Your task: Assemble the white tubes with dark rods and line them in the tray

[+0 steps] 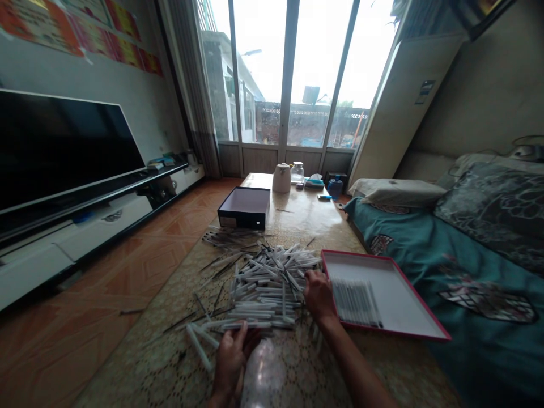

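Note:
Near the front of the pile, my left hand (pixel 229 357) is closed, thumb and fingers pinching a white pen-like tube (pixel 250 325) that lies level. My right hand (pixel 318 292) has its fingers curled together at the pile's right edge, beside the tray; what they grip, if anything, is too small to make out. A heap of white tubes (pixel 263 283) covers the table's middle, with thin dark rods (pixel 219 272) mixed in and scattered to the left. Inside the shallow red-rimmed tray (pixel 408 289), several slim pale sticks with dark ends (pixel 357 300) lie side by side in a row.
Behind the heap stands a dark open box (pixel 244 221). A pale kettle (pixel 281 178), a glass jar (pixel 297 171) and a tissue pack (pixel 314 181) are at the table's far end. A teal-covered sofa (pixel 408 243) borders the right, a television cabinet (pixel 97 226) the left.

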